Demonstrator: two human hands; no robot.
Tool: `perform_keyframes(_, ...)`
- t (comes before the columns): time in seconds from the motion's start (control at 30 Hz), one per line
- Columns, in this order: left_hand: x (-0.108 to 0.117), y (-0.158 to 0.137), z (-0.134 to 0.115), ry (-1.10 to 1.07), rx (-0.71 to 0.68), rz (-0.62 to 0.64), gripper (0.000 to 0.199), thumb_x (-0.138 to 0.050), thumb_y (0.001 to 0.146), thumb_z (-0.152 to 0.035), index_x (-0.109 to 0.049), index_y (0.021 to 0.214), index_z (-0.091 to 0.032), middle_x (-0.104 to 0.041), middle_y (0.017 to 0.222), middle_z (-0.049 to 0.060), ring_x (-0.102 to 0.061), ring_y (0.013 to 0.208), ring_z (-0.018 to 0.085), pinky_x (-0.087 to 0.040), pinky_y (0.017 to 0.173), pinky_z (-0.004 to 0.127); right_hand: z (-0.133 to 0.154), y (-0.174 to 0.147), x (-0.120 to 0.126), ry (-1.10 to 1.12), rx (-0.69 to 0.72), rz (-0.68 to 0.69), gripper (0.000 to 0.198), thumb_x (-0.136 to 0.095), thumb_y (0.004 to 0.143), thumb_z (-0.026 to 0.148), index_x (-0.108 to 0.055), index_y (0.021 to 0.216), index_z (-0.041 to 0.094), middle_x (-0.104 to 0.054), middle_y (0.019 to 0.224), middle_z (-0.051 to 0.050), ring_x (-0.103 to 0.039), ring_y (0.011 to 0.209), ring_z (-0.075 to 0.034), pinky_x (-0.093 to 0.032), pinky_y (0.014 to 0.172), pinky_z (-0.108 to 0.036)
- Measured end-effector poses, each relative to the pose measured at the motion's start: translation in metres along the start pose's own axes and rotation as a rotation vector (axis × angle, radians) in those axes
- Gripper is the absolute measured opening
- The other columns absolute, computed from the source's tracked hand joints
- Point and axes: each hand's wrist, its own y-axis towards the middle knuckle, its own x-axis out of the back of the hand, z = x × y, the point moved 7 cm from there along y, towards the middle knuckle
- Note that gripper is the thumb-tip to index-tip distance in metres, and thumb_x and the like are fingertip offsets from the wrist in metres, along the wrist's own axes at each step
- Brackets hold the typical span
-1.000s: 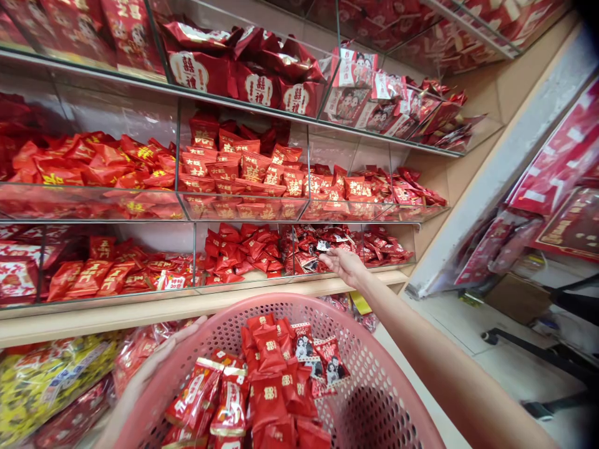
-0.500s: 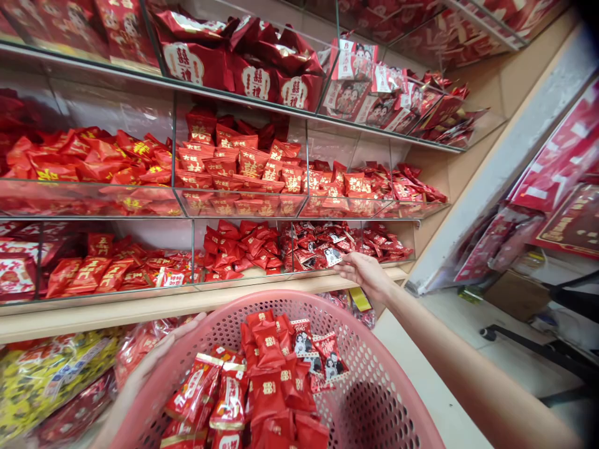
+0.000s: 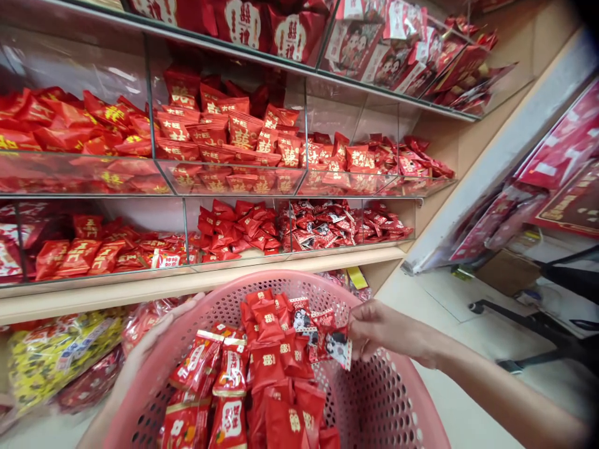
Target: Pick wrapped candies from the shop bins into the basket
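A pink perforated basket (image 3: 374, 399) sits low in the middle, filled with several red candy packets (image 3: 266, 368). My left hand (image 3: 154, 340) grips the basket's left rim from outside. Over the basket's right side, my right hand (image 3: 379, 327) pinches a small red packet with a cartoon couple printed on it (image 3: 339, 346), which hangs just above the pile. More of the same packets lie in the glass bin (image 3: 322, 231) on the lowest glass shelf behind.
Glass-fronted shelves (image 3: 234, 181) full of red sweets fill the wall ahead. Bags in yellow wrapping (image 3: 56, 355) lie under the wooden ledge (image 3: 187, 284) at left. At right, a pale floor (image 3: 468, 330), a dark stand base and hanging red decorations (image 3: 561, 156).
My right hand drew back from the lower shelf bin with a couple-print packet and came down over the basket. The view tilted downward.
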Motion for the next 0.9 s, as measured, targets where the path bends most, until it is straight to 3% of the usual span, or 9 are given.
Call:
perform_keyframes(0.13, 0.001, 0.002, 0.0, 0.05, -0.014, 0.035, 0.039, -0.044, 0.088, -0.035, -0.059, 0.119, -0.018, -0.045, 0.14, -0.004, -0.03, 0.133, 0.015, -0.031, 0.103, 0.015, -0.02, 0.005, -0.015, -0.124, -0.032, 0.021, 0.011, -0.046, 0.067, 0.015, -0.048, 0.056, 0.016, -0.063, 0.057, -0.001, -0.06, 0.053, -0.01, -0.047, 0.053, -0.02)
perform_keyframes(0.33, 0.001, 0.002, 0.001, 0.038, 0.014, 0.012, 0.041, -0.043, 0.088, -0.035, -0.056, 0.123, -0.018, -0.043, 0.141, -0.004, -0.03, 0.133, 0.016, -0.027, 0.107, 0.018, -0.04, 0.023, -0.027, -0.283, -0.033, -0.058, 0.017, -0.045, 0.07, 0.01, -0.046, 0.054, 0.016, -0.063, 0.057, -0.002, -0.056, 0.048, -0.008, -0.044, 0.047, -0.017)
perform_keyframes(0.5, -0.002, 0.001, 0.003, 0.028, 0.049, 0.015, 0.042, -0.04, 0.09, -0.038, -0.054, 0.126, -0.021, -0.042, 0.142, -0.004, -0.032, 0.133, 0.018, -0.025, 0.11, 0.025, -0.051, 0.025, -0.033, -0.198, -0.146, -0.032, 0.019, -0.045, 0.072, 0.008, -0.048, 0.055, 0.016, -0.058, 0.051, 0.001, -0.056, 0.045, -0.008, -0.043, 0.043, -0.015)
perform_keyframes(0.6, 0.001, 0.001, -0.002, 0.071, -0.04, 0.013, 0.038, -0.043, 0.088, -0.033, -0.06, 0.118, -0.018, -0.045, 0.14, -0.003, -0.031, 0.133, 0.015, -0.027, 0.107, 0.018, -0.055, 0.02, -0.039, -0.241, -0.286, 0.045, 0.025, -0.043, 0.071, 0.002, -0.048, 0.05, 0.015, -0.052, 0.043, 0.003, -0.05, 0.036, -0.006, -0.04, 0.037, -0.013)
perform_keyframes(0.7, 0.002, 0.001, -0.002, 0.087, -0.041, 0.03, 0.038, -0.043, 0.088, -0.033, -0.059, 0.12, -0.018, -0.046, 0.139, -0.004, -0.03, 0.133, 0.015, -0.029, 0.106, 0.017, -0.057, 0.014, -0.045, -0.339, -0.412, 0.144, 0.032, -0.042, 0.073, 0.001, -0.045, 0.045, 0.016, -0.047, 0.037, 0.004, -0.047, 0.029, -0.006, -0.036, 0.032, -0.013)
perform_keyframes(0.9, -0.001, 0.0, -0.001, 0.07, 0.011, -0.001, 0.039, -0.043, 0.088, -0.037, -0.059, 0.12, -0.021, -0.045, 0.139, -0.005, -0.03, 0.133, 0.016, -0.023, 0.11, 0.021, -0.06, 0.007, -0.055, -0.58, -0.443, 0.356, 0.032, -0.042, 0.076, 0.007, -0.047, 0.045, 0.015, -0.055, 0.041, -0.001, -0.055, 0.033, -0.01, -0.032, 0.033, -0.013)
